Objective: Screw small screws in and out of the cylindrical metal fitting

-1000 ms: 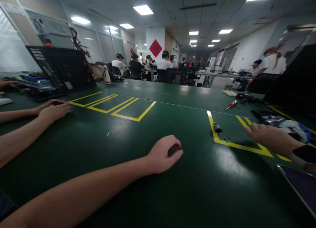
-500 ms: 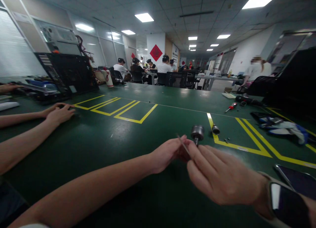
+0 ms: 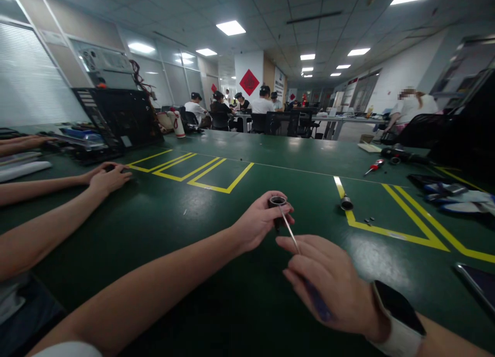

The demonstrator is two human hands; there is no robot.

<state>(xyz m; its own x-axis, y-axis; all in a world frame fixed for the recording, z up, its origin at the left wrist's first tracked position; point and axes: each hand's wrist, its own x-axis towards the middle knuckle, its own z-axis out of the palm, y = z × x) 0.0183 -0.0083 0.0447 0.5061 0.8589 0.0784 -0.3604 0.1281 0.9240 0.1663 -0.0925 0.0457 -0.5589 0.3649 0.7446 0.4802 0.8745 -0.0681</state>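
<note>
My left hand is closed around a dark, hollow metal cylinder whose round open end faces up. Below the fingers a narrower dark end of it shows. In my right hand is a screwdriver with a thin bright shaft and a bluish-purple handle, partly hidden by the palm. Its shaft slants up to the cylinder's mouth; whether the tip touches inside I cannot tell. A second metal cup-shaped part lies tipped over on the table to the right, near several small dark pieces.
The green table carries yellow tape outlines. At right are a red-handled screwdriver, gloves and a phone. A co-worker's hands rest on the table at left. A white bottle stands farther back.
The cylinder has turned so its open end faces up in my left hand. My right hand has moved down, and the screwdriver shaft now points into the cylinder's mouth.
</note>
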